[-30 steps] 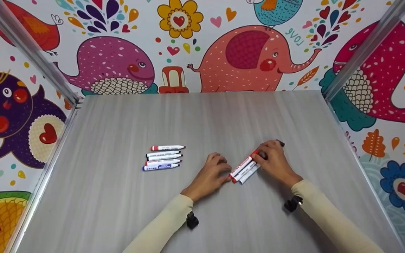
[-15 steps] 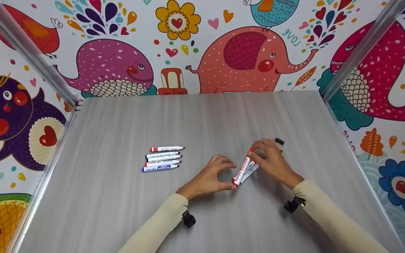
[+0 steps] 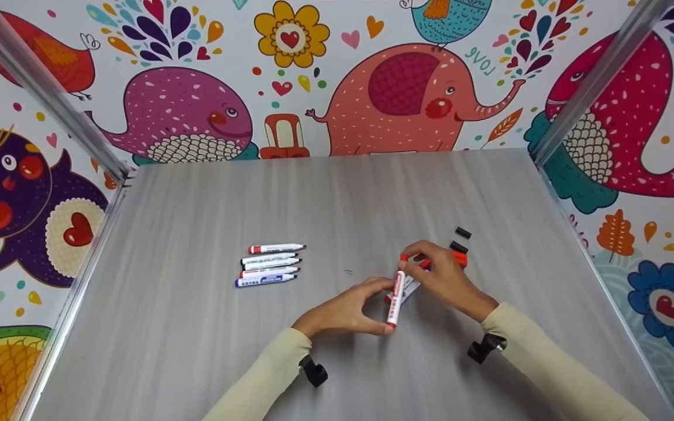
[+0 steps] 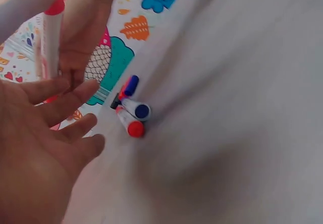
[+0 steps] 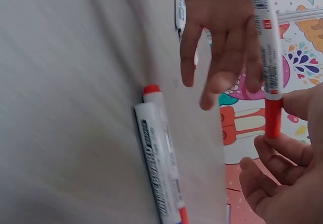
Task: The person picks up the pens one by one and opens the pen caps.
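Note:
My right hand [image 3: 445, 280] pinches the red cap [image 5: 273, 118] of a red whiteboard marker [image 3: 396, 298], which is raised over the table with its other end tilted toward me. My left hand [image 3: 343, 310] is spread around the marker's lower part. Its thumb touches the red bottom end [image 4: 54, 6], while its fingers stretch out beside the barrel. Below the hands, a blue-ended marker [image 5: 157, 163] lies alongside another red marker [image 5: 154, 95] on the table. Part of this pair is hidden behind my right hand in the head view.
Several whiteboard markers with bare tips, including a blue one [image 3: 267, 280], lie in a row at left. Beyond my right hand are two black caps, one [image 3: 463, 232] farther back, and red caps [image 3: 458, 257]. A blue cap [image 4: 132, 85] shows in the left wrist view.
The red marker has been lifted off the others and drawn toward me, turning more upright in the head view. My left hand has moved nearer, its thumb at the marker's end. Caps are now uncovered.

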Action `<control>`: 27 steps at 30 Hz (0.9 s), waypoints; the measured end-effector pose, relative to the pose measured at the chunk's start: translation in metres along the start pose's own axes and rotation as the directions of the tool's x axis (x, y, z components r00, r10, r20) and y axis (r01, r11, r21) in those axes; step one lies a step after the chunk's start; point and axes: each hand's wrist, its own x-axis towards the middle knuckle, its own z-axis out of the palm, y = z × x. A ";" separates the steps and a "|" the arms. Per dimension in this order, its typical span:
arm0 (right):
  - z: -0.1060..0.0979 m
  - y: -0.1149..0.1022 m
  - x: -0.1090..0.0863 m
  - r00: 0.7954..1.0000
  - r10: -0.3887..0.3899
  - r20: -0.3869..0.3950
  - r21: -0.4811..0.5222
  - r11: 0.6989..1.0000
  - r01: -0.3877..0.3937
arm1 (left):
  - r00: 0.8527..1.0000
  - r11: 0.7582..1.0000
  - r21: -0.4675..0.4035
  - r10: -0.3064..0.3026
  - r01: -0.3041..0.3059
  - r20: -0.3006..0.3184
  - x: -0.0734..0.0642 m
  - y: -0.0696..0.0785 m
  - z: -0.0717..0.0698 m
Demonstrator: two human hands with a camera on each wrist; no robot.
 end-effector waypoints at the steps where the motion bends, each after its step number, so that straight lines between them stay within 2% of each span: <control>1: 0.001 0.000 -0.001 1.000 0.018 0.005 0.024 1.000 -0.018 | 1.000 0.999 -0.033 0.003 -0.002 0.010 -0.001 0.001 0.000; 4: 0.004 -0.001 -0.003 0.998 0.066 0.016 0.095 0.993 -0.067 | 0.999 0.991 -0.130 0.029 -0.024 0.038 -0.003 0.001 -0.001; 7: 0.007 -0.003 -0.004 0.996 0.092 0.014 0.160 0.983 -0.093 | 0.996 0.969 -0.240 0.071 -0.054 0.062 -0.002 -0.002 -0.001; 10: 0.009 -0.006 -0.005 0.995 0.103 -0.007 0.186 0.978 -0.100 | 0.994 0.951 -0.301 0.097 -0.077 0.053 -0.002 -0.005 -0.002; 19: 0.016 -0.013 -0.005 0.997 0.075 -0.033 0.120 0.990 -0.070 | 0.998 0.966 -0.256 0.022 -0.035 -0.056 0.000 -0.004 -0.003; 24: 0.019 -0.013 -0.007 1.000 0.018 -0.012 0.079 0.997 -0.017 | 0.991 0.985 -0.174 -0.038 0.015 -0.130 0.002 -0.004 -0.004; 27: 0.020 -0.013 -0.008 1.000 0.004 0.005 0.069 0.998 -0.004 | 0.986 0.989 -0.141 -0.069 0.047 -0.153 0.002 -0.002 -0.006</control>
